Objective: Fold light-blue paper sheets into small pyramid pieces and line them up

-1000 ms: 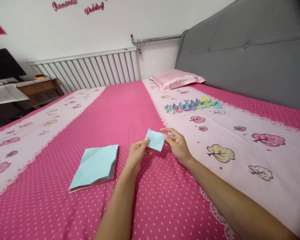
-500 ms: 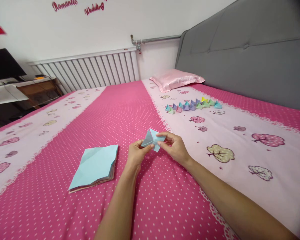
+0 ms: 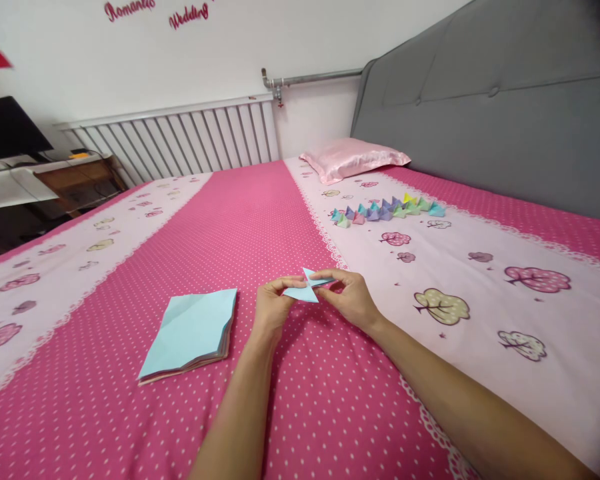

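One small, folded, light-blue paper piece [image 3: 304,294] is held just below the middle of the frame. The bare left hand [image 3: 273,305] has its fingers clamped on the left part; the bare right hand [image 3: 353,300] pinches the right part between thumb and fingers. One stack of square paper sheets [image 3: 193,327], light blue on top, lies lower left. Right of upper centre stand over a dozen pointed, multicoloured folded-paper shapes [image 3: 386,212], too overlapped to count exactly, below one shiny pink pillow [image 3: 355,160].

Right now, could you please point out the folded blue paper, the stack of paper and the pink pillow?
Folded blue paper [image 3: 303,293]: head view, lower-left flap.
Stack of paper [image 3: 193,325]: head view, middle of the top sheet.
Pink pillow [image 3: 355,159]: head view, middle of the upper surface.
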Motion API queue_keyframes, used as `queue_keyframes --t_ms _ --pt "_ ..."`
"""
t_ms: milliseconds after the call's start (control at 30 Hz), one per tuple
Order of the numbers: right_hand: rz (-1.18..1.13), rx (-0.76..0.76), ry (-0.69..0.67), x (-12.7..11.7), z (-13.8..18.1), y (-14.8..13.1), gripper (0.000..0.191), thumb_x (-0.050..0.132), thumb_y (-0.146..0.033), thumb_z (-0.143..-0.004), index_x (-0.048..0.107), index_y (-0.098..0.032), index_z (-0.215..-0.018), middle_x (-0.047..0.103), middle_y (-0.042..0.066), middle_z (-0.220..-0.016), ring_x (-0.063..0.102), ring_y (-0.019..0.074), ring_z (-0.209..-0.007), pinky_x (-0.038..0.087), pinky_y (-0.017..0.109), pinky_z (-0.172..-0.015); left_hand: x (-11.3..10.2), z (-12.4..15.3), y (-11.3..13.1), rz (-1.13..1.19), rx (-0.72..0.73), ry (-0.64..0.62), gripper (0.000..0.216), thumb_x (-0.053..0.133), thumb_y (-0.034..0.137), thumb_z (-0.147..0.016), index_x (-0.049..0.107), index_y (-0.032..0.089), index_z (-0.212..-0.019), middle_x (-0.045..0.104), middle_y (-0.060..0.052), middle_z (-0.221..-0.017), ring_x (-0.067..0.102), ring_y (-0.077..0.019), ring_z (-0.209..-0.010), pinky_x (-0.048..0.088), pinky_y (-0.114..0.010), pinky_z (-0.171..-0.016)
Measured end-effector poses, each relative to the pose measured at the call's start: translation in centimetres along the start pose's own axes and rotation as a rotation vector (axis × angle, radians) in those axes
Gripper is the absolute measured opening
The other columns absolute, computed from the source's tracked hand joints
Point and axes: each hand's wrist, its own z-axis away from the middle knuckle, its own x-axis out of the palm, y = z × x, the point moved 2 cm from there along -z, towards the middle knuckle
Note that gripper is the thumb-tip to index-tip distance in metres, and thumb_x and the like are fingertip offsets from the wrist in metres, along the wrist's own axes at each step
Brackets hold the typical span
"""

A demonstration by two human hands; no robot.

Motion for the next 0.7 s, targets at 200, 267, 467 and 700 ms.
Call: queue_keyframes --t_ms 200,267,467,700 --pt "-0.01 -0.07 -0.006 -0.2 -0.02 -0.16 0.016 0.063 -0.029 -0.074 0.072 -0.026 -0.087 0.066 0.006 -0.103 0.062 0.0196 -0.091 0.052 0.03 -0.068 0.12 0.2 0.23 0.054 0.009 -0.014 0.011 0.075 0.013 -0.048 0.07 0.017 -0.058 0.069 -0.008 -0.086 0.062 -0.0171 -0.077 0.046 -0.026 -0.068" --pt "-0.011 -0.092 -0.014 -0.26 -0.01 -0.18 0.017 0.063 -0.031 -0.075 0.072 -0.028 -0.089 0.063 0.006 -0.112 0.061 0.0199 -0.096 0.052 0.032 -0.072 0.11 0.19 0.19 0.053 0.006 -0.02 0.01 0.074 0.013 -0.05 0.071 0.017 -0.058 0.069 -0.008 -0.088 0.062 -0.0173 -0.078 0.046 -0.026 -0.068" --pt "0.043 -0.125 -0.022 -0.31 0.07 -0.27 0.016 0.06 -0.03 -0.078 0.071 -0.029 -0.091 0.068 0.004 -0.103 0.062 0.0205 -0.094 0.049 0.036 -0.08 0.11 0.17 0.28 0.043 0.033 -0.045 0.012 0.075 0.015 -0.052 0.071 0.017 -0.063 0.069 -0.007 -0.084 0.062 -0.0171 -0.079 0.046 -0.027 -0.073" --pt "0.077 -0.065 -0.059 -0.17 0.0 -0.6 0.02 0.054 -0.032 -0.083 0.071 -0.024 -0.09 0.07 0.002 -0.081 0.063 0.0182 -0.074 0.047 0.031 -0.071 0.14 0.17 0.16 -0.007 0.005 -0.084 0.02 0.076 0.028 -0.057 0.07 0.015 -0.071 0.069 -0.004 -0.071 0.059 -0.014 -0.065 0.045 -0.026 -0.068"
